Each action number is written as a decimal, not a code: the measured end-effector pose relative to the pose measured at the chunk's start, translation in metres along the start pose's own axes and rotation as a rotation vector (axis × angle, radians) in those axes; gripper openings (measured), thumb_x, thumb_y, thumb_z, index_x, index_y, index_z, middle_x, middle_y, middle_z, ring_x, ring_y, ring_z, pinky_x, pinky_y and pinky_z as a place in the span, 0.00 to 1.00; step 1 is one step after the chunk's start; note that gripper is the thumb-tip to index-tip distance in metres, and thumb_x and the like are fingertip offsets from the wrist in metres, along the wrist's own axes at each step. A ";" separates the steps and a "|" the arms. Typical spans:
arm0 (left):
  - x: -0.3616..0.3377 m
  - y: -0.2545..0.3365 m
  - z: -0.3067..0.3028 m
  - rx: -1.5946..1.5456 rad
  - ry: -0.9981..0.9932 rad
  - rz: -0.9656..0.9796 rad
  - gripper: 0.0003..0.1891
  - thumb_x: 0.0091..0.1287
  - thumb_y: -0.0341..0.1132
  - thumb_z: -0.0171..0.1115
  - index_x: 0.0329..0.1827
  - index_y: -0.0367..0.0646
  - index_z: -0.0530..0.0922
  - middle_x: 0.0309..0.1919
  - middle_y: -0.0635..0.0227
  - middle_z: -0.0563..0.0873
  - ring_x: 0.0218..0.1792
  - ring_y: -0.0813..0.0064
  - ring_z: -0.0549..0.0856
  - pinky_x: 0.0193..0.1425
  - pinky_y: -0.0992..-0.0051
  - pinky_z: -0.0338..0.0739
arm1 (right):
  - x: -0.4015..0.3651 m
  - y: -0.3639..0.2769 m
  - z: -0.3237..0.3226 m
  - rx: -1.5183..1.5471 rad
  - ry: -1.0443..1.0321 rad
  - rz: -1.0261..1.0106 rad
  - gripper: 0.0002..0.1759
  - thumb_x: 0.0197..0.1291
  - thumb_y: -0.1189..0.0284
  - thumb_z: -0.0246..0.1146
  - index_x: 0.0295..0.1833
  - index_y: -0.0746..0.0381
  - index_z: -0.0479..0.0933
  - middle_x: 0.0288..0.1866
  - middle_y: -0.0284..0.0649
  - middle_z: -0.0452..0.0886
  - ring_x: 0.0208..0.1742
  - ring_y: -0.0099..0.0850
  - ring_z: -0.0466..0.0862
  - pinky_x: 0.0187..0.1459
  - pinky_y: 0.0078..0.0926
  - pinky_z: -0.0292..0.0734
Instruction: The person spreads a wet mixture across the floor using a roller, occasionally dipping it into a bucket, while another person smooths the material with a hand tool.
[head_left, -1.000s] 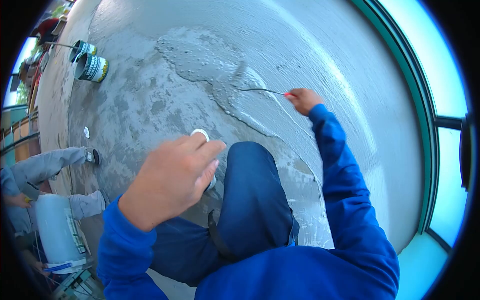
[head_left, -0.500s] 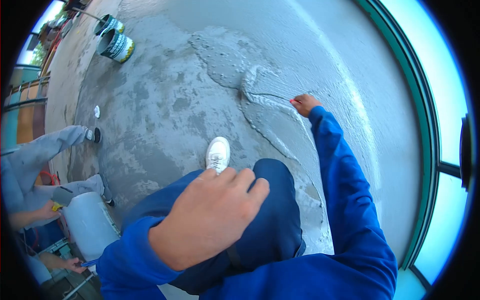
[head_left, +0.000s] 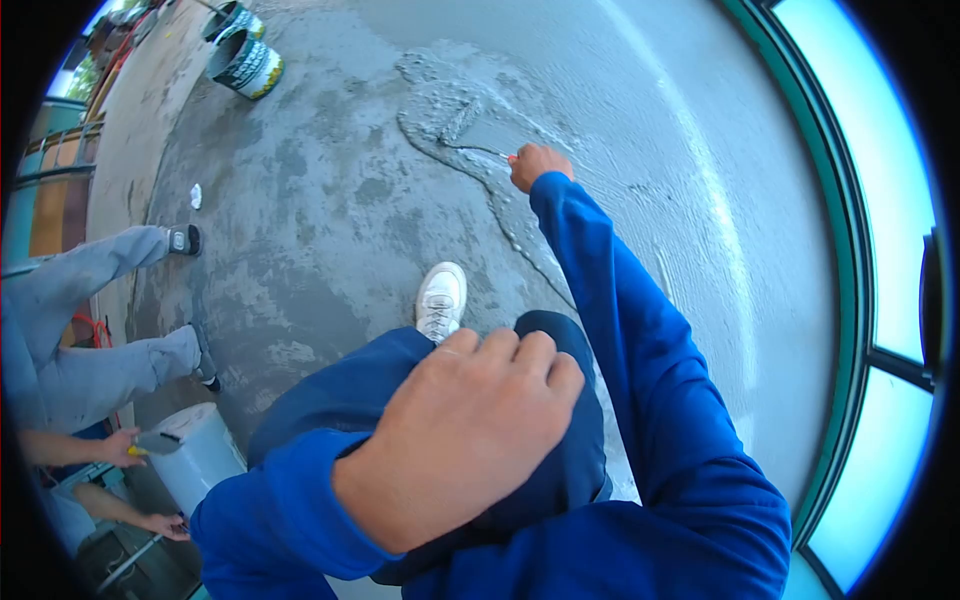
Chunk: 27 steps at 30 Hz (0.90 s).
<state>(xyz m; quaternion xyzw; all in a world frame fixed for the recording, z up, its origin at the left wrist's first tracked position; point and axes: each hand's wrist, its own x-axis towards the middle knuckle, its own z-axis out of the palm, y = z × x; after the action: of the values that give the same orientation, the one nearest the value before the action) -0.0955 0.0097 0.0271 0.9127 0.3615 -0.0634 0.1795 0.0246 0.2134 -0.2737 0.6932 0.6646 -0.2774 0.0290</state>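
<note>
Head view — spreading wet cement (head_left: 432, 95)
Far: right hand (head_left: 537, 166), grip closed round trowel (head_left: 460, 122); left hand (head_left: 470, 440) loose, empty — on knee (head_left: 548, 332).

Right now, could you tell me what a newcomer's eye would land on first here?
The large left hand resting on the blue-trousered knee fills the foreground. Beyond it, the right hand holds a trowel on wet cement at top centre. Two pails stand top left.
</note>
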 end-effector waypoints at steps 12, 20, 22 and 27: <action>0.025 0.032 -0.002 -0.181 -0.133 0.088 0.14 0.60 0.27 0.57 0.49 0.39 0.76 0.37 0.55 0.78 0.38 0.54 0.79 0.43 0.62 0.72 | -0.330 0.243 0.078 0.250 0.002 0.431 0.19 0.65 0.54 0.51 0.46 0.53 0.81 0.39 0.50 0.83 0.42 0.51 0.82 0.44 0.48 0.76; 0.061 0.055 0.012 -0.200 -0.170 0.120 0.13 0.62 0.23 0.54 0.50 0.37 0.75 0.32 0.58 0.74 0.31 0.63 0.75 0.37 0.71 0.70 | -0.582 0.322 0.159 0.423 -0.090 0.803 0.18 0.62 0.56 0.55 0.49 0.54 0.80 0.42 0.49 0.82 0.45 0.50 0.81 0.46 0.43 0.75; 0.069 0.059 0.017 -0.202 -0.199 0.135 0.13 0.63 0.23 0.53 0.50 0.36 0.75 0.32 0.58 0.74 0.31 0.65 0.74 0.37 0.72 0.70 | -0.646 0.338 0.177 0.418 -0.163 0.912 0.18 0.62 0.56 0.54 0.51 0.52 0.79 0.45 0.48 0.82 0.48 0.48 0.80 0.50 0.43 0.74; 0.084 0.068 0.022 -0.191 -0.268 0.152 0.12 0.64 0.24 0.53 0.51 0.36 0.75 0.34 0.58 0.76 0.33 0.65 0.75 0.40 0.72 0.70 | -0.781 0.359 0.190 0.350 -0.208 1.220 0.17 0.61 0.57 0.58 0.50 0.51 0.81 0.43 0.46 0.83 0.48 0.47 0.81 0.50 0.40 0.75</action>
<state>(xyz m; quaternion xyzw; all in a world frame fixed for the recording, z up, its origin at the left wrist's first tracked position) 0.0128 0.0088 0.0050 0.8994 0.2688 -0.1363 0.3165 0.3247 -0.6124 -0.2216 0.9105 0.0894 -0.3812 0.1326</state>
